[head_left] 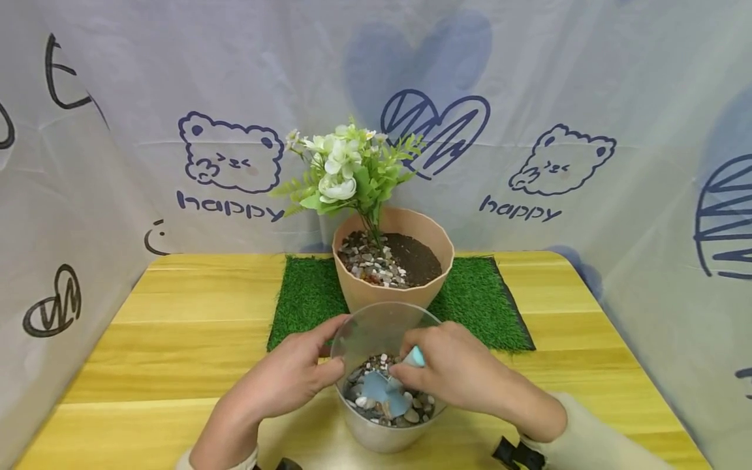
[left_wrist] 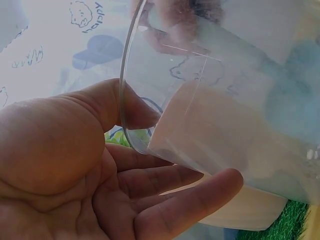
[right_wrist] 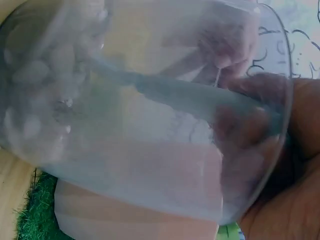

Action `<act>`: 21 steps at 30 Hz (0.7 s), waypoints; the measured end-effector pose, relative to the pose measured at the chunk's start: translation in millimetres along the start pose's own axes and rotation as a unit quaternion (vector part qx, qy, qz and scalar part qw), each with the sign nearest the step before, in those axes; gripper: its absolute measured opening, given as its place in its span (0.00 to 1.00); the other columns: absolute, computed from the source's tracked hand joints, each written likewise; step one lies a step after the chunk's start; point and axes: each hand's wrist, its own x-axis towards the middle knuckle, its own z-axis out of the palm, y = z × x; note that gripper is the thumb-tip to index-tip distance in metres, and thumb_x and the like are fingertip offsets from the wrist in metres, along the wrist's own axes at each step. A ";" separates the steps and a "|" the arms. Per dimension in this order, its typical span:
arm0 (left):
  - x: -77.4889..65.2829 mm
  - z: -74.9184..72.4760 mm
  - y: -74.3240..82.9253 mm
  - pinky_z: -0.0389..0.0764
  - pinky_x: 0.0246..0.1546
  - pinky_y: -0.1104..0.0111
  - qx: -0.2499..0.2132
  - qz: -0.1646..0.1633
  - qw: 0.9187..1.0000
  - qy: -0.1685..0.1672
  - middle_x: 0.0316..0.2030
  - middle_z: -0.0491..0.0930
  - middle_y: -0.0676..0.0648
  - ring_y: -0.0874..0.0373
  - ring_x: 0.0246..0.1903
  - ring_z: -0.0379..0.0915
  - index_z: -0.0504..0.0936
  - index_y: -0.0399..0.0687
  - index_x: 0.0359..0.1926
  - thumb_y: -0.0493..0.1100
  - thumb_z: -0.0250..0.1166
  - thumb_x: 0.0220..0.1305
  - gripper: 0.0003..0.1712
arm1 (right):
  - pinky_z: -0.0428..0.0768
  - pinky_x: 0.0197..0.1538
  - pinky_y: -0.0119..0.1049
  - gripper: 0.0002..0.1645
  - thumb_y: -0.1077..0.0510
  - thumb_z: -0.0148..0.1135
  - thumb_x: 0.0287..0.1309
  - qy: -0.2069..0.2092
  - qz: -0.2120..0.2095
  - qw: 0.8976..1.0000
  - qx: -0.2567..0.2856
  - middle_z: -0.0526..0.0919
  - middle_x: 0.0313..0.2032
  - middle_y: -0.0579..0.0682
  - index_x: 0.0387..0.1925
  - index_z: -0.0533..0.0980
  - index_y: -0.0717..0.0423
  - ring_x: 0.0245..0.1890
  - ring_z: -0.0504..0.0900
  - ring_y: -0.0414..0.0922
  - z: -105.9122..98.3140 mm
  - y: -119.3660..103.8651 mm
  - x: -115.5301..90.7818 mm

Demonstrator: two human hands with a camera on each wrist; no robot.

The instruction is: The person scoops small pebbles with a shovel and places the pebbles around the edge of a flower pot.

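A: Where is the clear container (head_left: 382,440) placed?
B: It is set on the wooden table (head_left: 587,365) at six o'clock, with mixed stones (head_left: 412,415) held in its lower part.

A: And how are the hands occupied?
B: The container's side is held between nine and ten o'clock by the left hand (head_left: 299,372), its wall spanned by thumb and fingers. A small shovel (head_left: 378,386) is gripped at its pale turquoise handle by the right hand (head_left: 449,362); its blue-grey blade is rested among the stones, and the handle is tilted toward two o'clock.

A: What is seen beyond?
B: At twelve o'clock from the container, a peach planter (head_left: 358,294) is stood on a green grass mat (head_left: 482,313). White flowers (head_left: 341,163) are planted in it, with pebbles (head_left: 382,267) spread toward nine o'clock and dark soil (head_left: 420,261) exposed toward three.
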 end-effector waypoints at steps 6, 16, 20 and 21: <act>0.6 2.2 2.3 0.86 0.47 0.63 0.017 -0.008 1.000 0.017 0.59 0.86 0.47 0.57 0.50 0.85 0.65 0.50 0.80 0.42 0.60 0.66 0.41 | 0.74 0.18 0.29 0.14 0.43 0.68 0.68 0.011 0.022 0.999 0.041 0.74 0.14 0.33 0.30 0.82 0.46 0.14 0.72 0.31 -8.0 -3.9 -6.4; 1.6 8.7 10.0 0.76 0.20 0.68 0.062 -0.023 0.994 0.082 0.49 0.89 0.49 0.64 0.27 0.77 0.75 0.56 0.75 0.39 0.62 0.64 0.37 | 0.76 0.20 0.30 0.09 0.45 0.70 0.66 -0.021 0.054 0.994 0.089 0.78 0.18 0.35 0.33 0.84 0.42 0.16 0.73 0.33 -13.0 2.0 -12.7; 1.5 7.0 10.4 0.73 0.17 0.68 0.059 -0.024 0.995 0.078 0.48 0.90 0.49 0.64 0.23 0.74 0.74 0.55 0.76 0.39 0.61 0.65 0.36 | 0.73 0.18 0.29 0.08 0.49 0.68 0.67 -0.013 0.052 0.992 0.111 0.77 0.16 0.36 0.33 0.85 0.45 0.15 0.70 0.33 -14.9 6.0 -14.4; 1.7 6.6 10.6 0.72 0.16 0.68 0.059 -0.025 0.995 0.076 0.49 0.90 0.49 0.64 0.21 0.73 0.74 0.55 0.76 0.39 0.60 0.65 0.36 | 0.71 0.17 0.28 0.08 0.49 0.67 0.67 -0.008 0.049 0.992 0.114 0.76 0.15 0.36 0.33 0.85 0.45 0.14 0.68 0.32 -15.0 6.9 -14.8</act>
